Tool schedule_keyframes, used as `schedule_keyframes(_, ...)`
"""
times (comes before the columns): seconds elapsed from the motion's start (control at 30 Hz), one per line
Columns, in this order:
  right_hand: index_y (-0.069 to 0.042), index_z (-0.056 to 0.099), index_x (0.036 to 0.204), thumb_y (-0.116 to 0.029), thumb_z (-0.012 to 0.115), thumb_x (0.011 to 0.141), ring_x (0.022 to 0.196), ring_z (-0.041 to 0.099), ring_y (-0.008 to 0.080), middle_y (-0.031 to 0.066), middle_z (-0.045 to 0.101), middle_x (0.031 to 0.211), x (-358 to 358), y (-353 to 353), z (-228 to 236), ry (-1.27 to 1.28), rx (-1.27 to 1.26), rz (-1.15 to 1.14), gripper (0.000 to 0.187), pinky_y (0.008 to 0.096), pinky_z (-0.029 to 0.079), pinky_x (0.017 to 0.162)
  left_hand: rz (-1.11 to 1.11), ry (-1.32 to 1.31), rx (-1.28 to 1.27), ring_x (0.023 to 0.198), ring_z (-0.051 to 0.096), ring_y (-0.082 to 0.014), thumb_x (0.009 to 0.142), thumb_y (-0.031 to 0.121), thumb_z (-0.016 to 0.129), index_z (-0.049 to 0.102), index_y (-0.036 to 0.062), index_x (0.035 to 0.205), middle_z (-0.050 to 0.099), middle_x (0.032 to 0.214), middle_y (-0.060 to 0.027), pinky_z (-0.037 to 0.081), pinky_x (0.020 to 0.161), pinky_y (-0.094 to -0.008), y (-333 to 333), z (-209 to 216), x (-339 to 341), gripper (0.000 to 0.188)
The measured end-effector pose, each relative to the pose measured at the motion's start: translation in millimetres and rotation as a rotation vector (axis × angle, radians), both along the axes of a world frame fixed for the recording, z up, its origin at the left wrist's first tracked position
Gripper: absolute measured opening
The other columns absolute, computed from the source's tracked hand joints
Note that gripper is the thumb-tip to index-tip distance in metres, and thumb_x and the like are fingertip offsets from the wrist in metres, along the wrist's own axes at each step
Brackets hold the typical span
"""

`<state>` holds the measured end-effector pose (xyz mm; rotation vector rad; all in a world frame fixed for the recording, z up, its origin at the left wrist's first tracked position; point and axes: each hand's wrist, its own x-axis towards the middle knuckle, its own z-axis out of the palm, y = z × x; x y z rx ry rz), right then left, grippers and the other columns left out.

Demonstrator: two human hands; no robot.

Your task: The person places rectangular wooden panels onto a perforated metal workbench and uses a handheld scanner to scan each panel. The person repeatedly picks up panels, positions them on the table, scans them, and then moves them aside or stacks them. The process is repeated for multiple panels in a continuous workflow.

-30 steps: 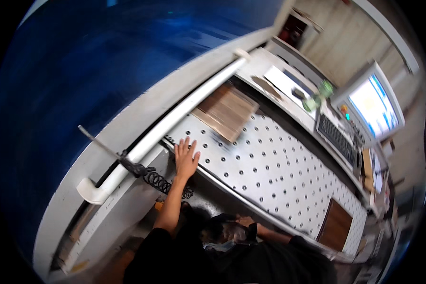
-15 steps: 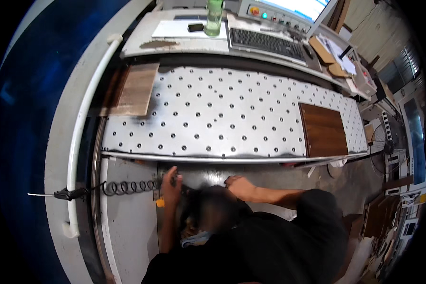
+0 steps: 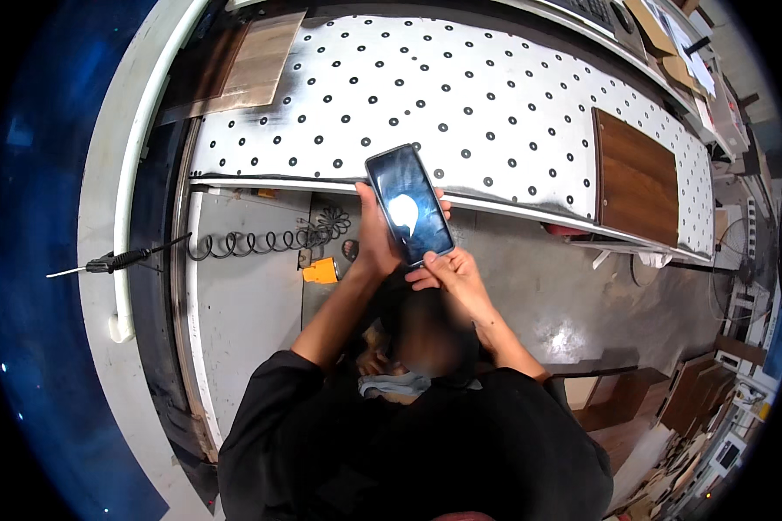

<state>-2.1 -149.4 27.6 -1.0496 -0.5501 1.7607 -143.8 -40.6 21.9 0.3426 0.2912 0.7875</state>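
A black smartphone (image 3: 408,204) is held up in front of my body, close to the near edge of the table. My left hand (image 3: 378,234) is wrapped round it, thumb along the left side and fingertips showing past the right side. The screen is dark blue with a bright white glare patch. At the phone's lower right corner, my right hand (image 3: 456,276) has its thumb on the front and the other fingers curled beneath. Past the phone lies the white table (image 3: 365,95) studded with black dots.
A dark brown wood panel (image 3: 636,178) lies on the table's right; a lighter board (image 3: 265,61) sits at its far left. On the left run a white rail (image 3: 139,174) and a black coiled cable (image 3: 243,246). A yellow piece (image 3: 321,271) is beside my left forearm.
My hands, apart and low before, have come together, and the smartphone now shows in them. The view has tilted down, so the far desk with the keyboard has mostly left the picture.
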Motion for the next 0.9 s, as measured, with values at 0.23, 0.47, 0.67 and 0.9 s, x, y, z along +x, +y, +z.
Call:
schedule_keyframes(0.23, 0.000, 0.056, 0.126, -0.025, 0.065, 0.102, 0.098, 0.074, 0.0234, 0.0157, 0.072, 0.110, 18.9, -20.1, -12.3, -0.001, 0.116, 0.129, 0.036, 0.0358, 0.062, 0.082, -0.041, 0.052, -0.045, 0.090, 0.068, -0.0219, 0.078, 0.096, 0.029, 0.058, -0.0051, 0.122, 0.066, 0.105, -0.0152, 0.060, 0.080, -0.0353, -17.6, -7.4, 21.0, 0.114)
schedule_keyframes(0.47, -0.004, 0.032, 0.157, -0.062, 0.057, 0.097, 0.131, 0.055, 0.0273, 0.0169, 0.051, 0.149, 24.2, -23.8, -4.3, 0.252, 0.190, -0.030, 0.086, 0.0467, 0.050, 0.104, -0.215, 0.205, 0.336, 0.102, 0.068, -0.0220, 0.077, 0.097, 0.021, 0.057, -0.0014, 0.130, 0.065, 0.122, -0.0179, 0.060, 0.083, -0.0355, -24.0, -0.1, 23.1, 0.117)
schedule_keyframes(0.67, -0.004, 0.031, 0.158, -0.069, 0.023, 0.103, 0.133, 0.052, 0.0414, 0.0223, 0.046, 0.152, 23.8, -27.8, -40.5, 0.681, -0.040, -0.098, 0.085, 0.0575, 0.040, 0.112, -0.270, 0.645, 0.390, 0.101, 0.066, -0.0157, 0.082, 0.093, 0.010, 0.052, 0.0009, 0.141, 0.066, 0.121, -0.0099, 0.056, 0.078, -0.0283, -26.4, -10.7, 19.8, 0.117)
schedule_keyframes(0.9, -0.003, 0.033, 0.155, -0.058, 0.028, 0.106, 0.129, 0.055, 0.0402, 0.0273, 0.049, 0.147, 30.2, -30.0, -46.2, 0.616, 0.120, -0.028, 0.074, 0.0539, 0.044, 0.110, -0.674, 0.821, 0.837, 0.091, 0.069, -0.0186, 0.097, 0.032, 0.055, 0.060, 0.0067, 0.131, 0.072, 0.107, -0.0135, 0.053, 0.062, -0.0298, -37.8, -115.3, -15.9, 0.043)
